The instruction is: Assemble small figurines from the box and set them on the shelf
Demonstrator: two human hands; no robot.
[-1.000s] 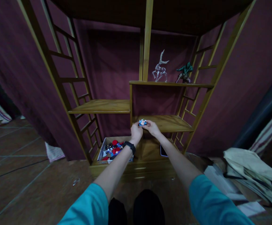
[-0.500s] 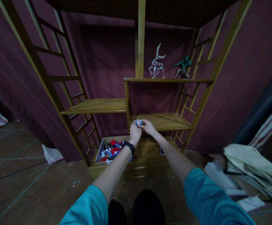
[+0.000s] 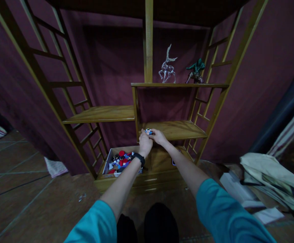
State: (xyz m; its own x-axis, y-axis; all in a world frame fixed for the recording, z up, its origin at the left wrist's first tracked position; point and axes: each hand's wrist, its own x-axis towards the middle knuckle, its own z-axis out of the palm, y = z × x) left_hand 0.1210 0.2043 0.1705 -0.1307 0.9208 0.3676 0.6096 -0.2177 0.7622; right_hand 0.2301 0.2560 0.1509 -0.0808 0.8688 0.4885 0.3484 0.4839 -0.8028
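Note:
Both my hands meet in front of the lower right shelf point(image 3: 179, 130), around a small blue and white figurine point(image 3: 148, 131). My left hand point(image 3: 144, 143) grips it from the left, and my right hand point(image 3: 159, 137) closes on its right side. The fingers cover much of it, so its finer details are too small to tell. Below and left of my left hand, an open cardboard box point(image 3: 108, 160) holds several small red, blue, white and black pieces.
A clear glass deer point(image 3: 167, 69) and a green and brown figure point(image 3: 196, 71) stand on the upper right shelf. To the left is another wooden shelf point(image 3: 101, 114). Pale cloth point(image 3: 268, 168) and a white box point(image 3: 238, 189) lie on the floor at right.
The view has shifted slightly, so the shelves appear a little further left. Both hands stay on the figurine at nearly the same spot.

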